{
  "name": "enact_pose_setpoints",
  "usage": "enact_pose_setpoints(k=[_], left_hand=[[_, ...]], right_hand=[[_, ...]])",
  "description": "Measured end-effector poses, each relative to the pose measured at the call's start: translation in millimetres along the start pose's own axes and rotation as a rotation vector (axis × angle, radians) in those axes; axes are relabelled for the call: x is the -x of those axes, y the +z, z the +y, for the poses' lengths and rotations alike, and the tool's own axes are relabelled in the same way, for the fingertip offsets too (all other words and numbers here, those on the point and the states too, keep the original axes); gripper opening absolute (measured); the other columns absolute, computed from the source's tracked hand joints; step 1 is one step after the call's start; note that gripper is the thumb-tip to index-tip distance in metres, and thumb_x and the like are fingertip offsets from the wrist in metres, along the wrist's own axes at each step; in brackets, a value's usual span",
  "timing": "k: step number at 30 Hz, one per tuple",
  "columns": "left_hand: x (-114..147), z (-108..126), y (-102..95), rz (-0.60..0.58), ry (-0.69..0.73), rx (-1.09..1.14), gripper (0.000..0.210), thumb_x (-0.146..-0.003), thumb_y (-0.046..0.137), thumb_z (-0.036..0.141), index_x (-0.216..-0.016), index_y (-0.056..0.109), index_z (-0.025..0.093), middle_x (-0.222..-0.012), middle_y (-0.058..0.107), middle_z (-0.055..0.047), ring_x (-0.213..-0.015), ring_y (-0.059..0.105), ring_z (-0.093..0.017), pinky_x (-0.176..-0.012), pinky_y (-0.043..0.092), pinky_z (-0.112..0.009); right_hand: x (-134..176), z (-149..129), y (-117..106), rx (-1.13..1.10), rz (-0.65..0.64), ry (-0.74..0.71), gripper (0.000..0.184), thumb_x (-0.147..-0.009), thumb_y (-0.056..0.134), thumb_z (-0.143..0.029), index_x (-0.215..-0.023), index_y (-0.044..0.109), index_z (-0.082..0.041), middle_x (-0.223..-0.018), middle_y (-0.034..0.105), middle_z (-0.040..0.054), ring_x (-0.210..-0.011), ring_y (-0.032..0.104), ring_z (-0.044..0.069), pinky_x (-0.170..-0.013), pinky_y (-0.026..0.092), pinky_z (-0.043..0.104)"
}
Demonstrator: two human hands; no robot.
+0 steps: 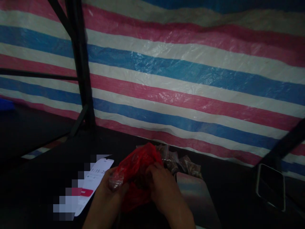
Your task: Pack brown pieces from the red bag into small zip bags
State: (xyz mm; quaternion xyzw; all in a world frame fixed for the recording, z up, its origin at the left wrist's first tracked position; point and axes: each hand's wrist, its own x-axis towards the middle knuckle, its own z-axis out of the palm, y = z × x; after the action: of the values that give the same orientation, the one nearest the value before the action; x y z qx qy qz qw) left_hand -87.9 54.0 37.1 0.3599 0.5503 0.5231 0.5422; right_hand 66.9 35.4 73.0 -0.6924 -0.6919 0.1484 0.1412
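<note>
A crumpled red plastic bag (145, 156) stands with its mouth toward me, dark contents dimly visible inside. My left hand (107, 195) is closed at the bag's left edge, pinching a small clear plastic bag (116, 182) against the red one. At the opening on the other side, my right hand (162, 187) reaches in with curled fingers. Its fingertips are in shadow, so what they grip cannot be made out. Just right of that hand lies a flat silvery plate (195, 195), perhaps a scale's top.
Behind the plate lie several small clear bags with brownish contents (190, 166). A lit phone (95, 178), partly pixelated, lies at left; a dark-screened phone (271, 187) leans at right. A striped plastic sheet (178, 76) hangs behind the black table, with a dark metal post (82, 63).
</note>
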Motion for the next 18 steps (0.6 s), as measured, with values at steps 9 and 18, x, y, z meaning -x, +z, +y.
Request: enact_pose_setpoints(k=[9,18], left_hand=[[-6.0,-18.9,-2.2,-0.06,-0.052,0.184,0.041,-0.075,0.073,0.015,-0.113,0.064,0.027,-0.093,0.077,0.0,-0.085,0.078,-0.026,-0.069,0.064,-0.034],[-9.9,-19.6,11.4,-0.142,-0.093,0.386,0.038,-0.065,0.077,0.017,-0.102,0.068,0.024,-0.089,0.077,0.002,-0.084,0.077,-0.024,-0.07,0.062,-0.033]], right_hand=[[-2.1,0.3,8.0,-0.082,-0.002,-0.01,0.051,-0.081,0.052,0.009,-0.117,0.076,-0.016,-0.132,0.072,0.0109,-0.122,0.069,0.025,-0.102,0.05,0.033],[-2.5,7.4,20.9,-0.216,0.046,-0.012,0.056,-0.072,0.057,0.009,-0.115,0.078,-0.02,-0.125,0.075,0.0077,-0.119,0.07,0.026,-0.102,0.05,0.035]])
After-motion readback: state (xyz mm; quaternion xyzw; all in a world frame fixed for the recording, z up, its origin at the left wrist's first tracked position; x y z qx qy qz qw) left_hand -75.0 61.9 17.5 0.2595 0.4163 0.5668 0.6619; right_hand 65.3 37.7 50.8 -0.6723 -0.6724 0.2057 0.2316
